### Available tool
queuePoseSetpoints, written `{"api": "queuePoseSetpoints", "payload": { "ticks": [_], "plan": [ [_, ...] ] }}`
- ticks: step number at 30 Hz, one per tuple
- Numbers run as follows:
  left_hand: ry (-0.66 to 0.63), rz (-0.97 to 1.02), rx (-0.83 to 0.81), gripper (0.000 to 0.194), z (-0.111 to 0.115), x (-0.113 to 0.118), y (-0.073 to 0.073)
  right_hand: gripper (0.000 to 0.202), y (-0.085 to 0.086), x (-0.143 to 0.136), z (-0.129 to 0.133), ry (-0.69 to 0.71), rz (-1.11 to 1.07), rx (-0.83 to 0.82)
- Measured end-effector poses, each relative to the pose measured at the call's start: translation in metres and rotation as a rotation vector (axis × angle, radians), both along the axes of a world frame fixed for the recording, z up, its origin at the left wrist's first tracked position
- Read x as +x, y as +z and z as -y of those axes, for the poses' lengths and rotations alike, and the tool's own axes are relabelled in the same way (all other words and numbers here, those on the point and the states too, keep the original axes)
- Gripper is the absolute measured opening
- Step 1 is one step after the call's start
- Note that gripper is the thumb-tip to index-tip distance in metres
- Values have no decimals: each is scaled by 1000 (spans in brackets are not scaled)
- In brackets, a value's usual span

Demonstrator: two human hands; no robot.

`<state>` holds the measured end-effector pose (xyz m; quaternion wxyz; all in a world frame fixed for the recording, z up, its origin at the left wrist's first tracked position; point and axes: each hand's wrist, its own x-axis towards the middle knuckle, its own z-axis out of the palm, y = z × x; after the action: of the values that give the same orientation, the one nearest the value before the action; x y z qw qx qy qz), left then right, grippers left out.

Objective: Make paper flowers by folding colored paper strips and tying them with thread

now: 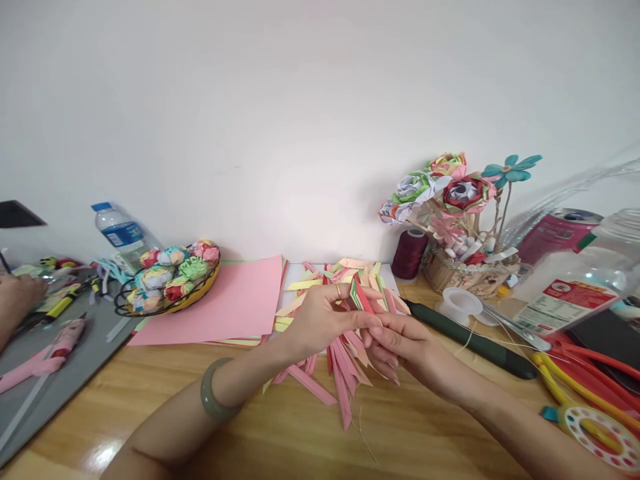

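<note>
Over a heap of folded paper strips (345,373), pink, yellow, peach and red, my two hands meet close together. A small stack of folded paper strips (364,301), with red, green and white edges showing, is pinched by my left hand (325,320). My right hand (405,343) is closed at the lower end of the same stack, its thumb and fingertips touching my left thumb. The lower part of the stack is hidden behind the fingers. A thin loose thread (365,437) lies on the wooden table (280,440) below.
Left are pink paper sheets (225,313), a basket rim (195,301) with paper flowers, a bottle (120,233), a glue gun (55,357) and another person's hand (17,300). Right are a thread spool (410,257), a dark green tool (475,340), scissors (555,383) and a flower basket (457,280).
</note>
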<state>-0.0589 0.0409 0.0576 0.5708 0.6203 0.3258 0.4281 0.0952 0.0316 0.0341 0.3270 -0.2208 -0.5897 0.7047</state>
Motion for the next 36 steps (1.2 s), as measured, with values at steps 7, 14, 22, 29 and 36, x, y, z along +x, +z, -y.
{"api": "queuePoseSetpoints", "payload": {
  "ticks": [7,14,22,29,36],
  "plan": [
    [108,63,-42,26,-4,-4,0,30,16,1,0,-93,168,141],
    [107,87,-77,31,-7,-2,2,35,12,8,-5,-79,219,187],
    [101,130,-55,25,-7,-1,-1,37,10,5,-3,-138,142,0],
    [137,167,-37,26,-8,-1,0,30,17,3,-1,-285,146,22],
    [138,182,-51,25,-12,-2,-2,28,15,6,-6,-336,86,12]
  ]
}}
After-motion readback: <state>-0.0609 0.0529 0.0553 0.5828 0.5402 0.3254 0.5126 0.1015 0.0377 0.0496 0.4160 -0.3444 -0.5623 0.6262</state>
